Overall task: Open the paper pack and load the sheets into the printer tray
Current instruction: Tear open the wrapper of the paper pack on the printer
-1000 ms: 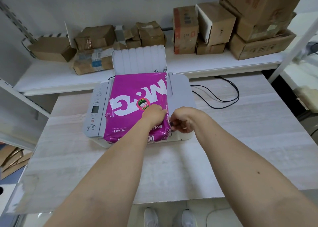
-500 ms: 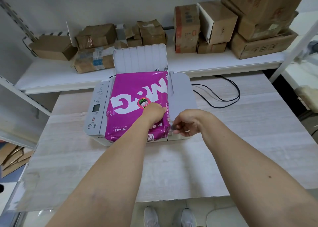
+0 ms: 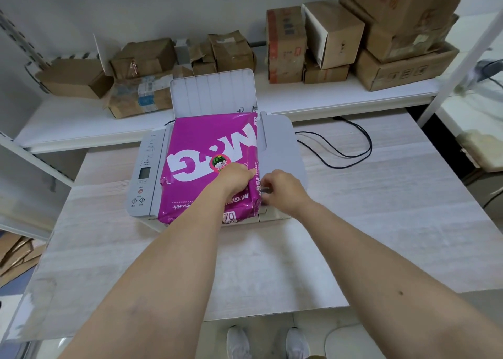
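A magenta paper pack [image 3: 206,152] with large white lettering lies flat on top of the white printer [image 3: 280,146]. Behind it the printer's rear paper tray [image 3: 212,92] stands upright and holds no sheets that I can see. My left hand [image 3: 235,180] presses down on the pack's near right part. My right hand [image 3: 283,190] is at the pack's right side edge, fingers pinched on the wrapper there. The pack is still wrapped.
The printer sits on a pale wooden table [image 3: 381,209], with a black cable [image 3: 345,146] looping to its right. A white shelf [image 3: 81,124] behind carries several cardboard boxes [image 3: 394,32]. My shoes [image 3: 266,342] show below the table's front edge.
My right hand pulled a little away from the pack's side edge, then came back against it. My left hand stayed pressed on the pack.
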A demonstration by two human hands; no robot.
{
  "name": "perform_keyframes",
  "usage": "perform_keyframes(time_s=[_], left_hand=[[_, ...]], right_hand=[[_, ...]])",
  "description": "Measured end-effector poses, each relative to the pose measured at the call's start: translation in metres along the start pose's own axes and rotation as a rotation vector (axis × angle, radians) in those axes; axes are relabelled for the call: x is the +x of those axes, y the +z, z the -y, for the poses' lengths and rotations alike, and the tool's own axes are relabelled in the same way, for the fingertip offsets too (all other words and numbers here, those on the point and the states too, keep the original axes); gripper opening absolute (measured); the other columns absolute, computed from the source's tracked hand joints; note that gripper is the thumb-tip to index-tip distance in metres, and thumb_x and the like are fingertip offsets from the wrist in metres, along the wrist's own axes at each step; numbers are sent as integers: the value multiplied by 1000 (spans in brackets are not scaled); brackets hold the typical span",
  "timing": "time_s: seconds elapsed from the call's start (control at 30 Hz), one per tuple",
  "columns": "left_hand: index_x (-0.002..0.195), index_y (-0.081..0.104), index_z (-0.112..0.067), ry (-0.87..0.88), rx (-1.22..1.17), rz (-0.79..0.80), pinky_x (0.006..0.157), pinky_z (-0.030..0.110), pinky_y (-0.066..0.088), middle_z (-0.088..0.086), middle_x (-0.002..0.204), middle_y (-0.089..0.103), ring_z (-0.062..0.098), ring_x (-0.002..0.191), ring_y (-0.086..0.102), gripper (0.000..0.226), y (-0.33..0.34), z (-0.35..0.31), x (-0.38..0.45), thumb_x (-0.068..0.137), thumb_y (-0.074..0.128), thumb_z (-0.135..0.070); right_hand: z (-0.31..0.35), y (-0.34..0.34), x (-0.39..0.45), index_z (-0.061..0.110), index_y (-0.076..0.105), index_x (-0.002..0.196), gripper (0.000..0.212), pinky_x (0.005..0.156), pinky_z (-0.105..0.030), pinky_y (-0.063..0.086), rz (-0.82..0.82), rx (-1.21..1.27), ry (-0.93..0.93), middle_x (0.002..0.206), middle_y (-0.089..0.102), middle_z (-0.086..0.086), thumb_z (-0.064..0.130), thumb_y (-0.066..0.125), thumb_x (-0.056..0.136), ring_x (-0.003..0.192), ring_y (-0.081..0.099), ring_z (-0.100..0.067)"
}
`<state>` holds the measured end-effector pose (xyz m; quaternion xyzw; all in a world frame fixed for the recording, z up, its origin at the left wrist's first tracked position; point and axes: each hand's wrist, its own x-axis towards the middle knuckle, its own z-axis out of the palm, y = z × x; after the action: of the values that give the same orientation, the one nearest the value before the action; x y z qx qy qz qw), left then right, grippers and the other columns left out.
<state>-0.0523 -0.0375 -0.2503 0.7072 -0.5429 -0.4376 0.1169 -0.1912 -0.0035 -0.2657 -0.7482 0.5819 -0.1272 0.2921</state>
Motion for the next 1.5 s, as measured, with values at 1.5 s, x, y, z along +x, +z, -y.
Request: perform_keyframes(time_s=[1.5], left_hand=[[49, 30, -12, 221, 408, -174, 53, 32, 30, 1, 51, 33, 17, 48, 31, 53, 14, 9, -26, 91, 53, -36]], right_hand=[[22, -9, -38, 13, 56, 83, 36, 70, -31, 36, -14, -387, 314, 83, 52, 0, 46, 70, 77, 94, 57, -29]])
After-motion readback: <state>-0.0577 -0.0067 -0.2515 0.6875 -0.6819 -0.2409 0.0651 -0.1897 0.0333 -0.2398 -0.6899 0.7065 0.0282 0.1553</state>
